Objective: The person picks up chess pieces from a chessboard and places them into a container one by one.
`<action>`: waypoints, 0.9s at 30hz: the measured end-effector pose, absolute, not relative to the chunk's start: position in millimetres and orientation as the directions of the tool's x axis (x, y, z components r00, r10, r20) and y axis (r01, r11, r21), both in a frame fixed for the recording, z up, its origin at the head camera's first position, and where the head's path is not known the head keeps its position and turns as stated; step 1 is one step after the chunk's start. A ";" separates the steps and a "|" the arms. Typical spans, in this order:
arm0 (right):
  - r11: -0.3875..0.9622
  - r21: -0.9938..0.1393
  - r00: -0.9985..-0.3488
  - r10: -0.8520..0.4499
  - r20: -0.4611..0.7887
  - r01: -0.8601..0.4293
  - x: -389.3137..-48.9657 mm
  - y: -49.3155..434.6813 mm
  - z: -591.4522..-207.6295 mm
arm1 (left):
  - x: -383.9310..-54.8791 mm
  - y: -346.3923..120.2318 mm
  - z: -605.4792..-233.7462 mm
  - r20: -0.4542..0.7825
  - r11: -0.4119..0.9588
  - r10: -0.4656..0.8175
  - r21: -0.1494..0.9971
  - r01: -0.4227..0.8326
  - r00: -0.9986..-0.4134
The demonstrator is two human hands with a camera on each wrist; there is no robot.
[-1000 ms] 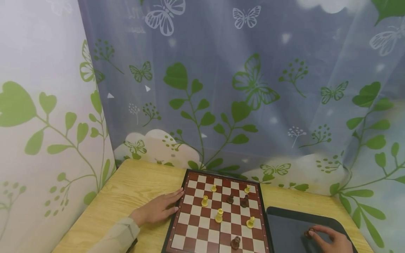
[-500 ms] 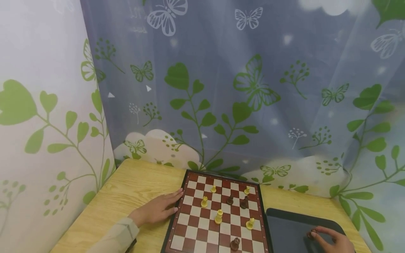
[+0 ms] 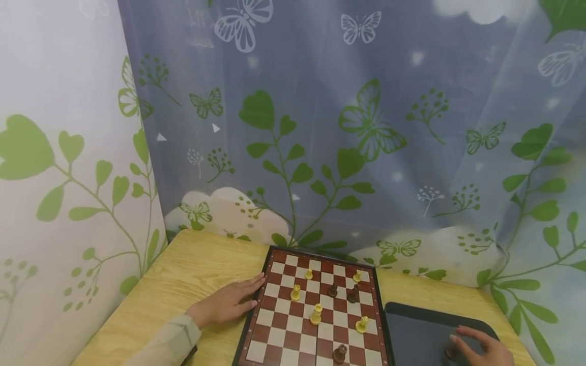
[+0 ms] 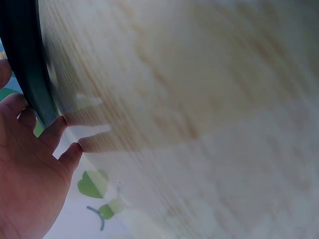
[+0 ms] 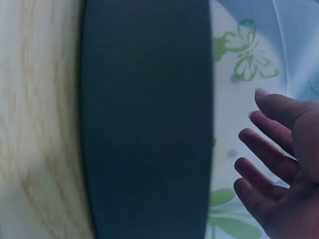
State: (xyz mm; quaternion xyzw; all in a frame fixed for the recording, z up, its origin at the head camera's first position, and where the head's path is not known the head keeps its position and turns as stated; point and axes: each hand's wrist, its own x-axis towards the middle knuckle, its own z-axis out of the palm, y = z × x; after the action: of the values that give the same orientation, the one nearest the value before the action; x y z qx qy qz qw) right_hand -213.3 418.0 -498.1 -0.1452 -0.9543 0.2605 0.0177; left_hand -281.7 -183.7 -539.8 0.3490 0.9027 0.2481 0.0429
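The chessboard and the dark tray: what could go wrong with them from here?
The left hand is at the edge of the chessboard; a push might topple the tall yellow piece.
The right hand is close to the dark piece in the tray; a small movement could knock it.

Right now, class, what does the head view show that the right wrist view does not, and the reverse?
Only head: the chessboard, its yellow pieces and dark pieces, and the left hand. Only right wrist: all four fingers and the thumb of the right hand at once. Both: that hand, the wooden table, the printed curtain and, seemingly, the dark tray.
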 end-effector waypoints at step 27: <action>0.800 -0.571 -0.982 -0.125 0.144 -0.186 -198.5 299.0 -480.8 | -284.4 -183.4 -543.2 0.106 0.630 0.657 0.468 0.620 -0.747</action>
State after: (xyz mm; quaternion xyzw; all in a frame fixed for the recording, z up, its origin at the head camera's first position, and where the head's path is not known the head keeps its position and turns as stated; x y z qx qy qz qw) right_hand -198.5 299.0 -480.8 0.0821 -0.9473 0.3058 0.0495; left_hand -284.4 -183.4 -543.2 0.3539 0.9020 0.2446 0.0374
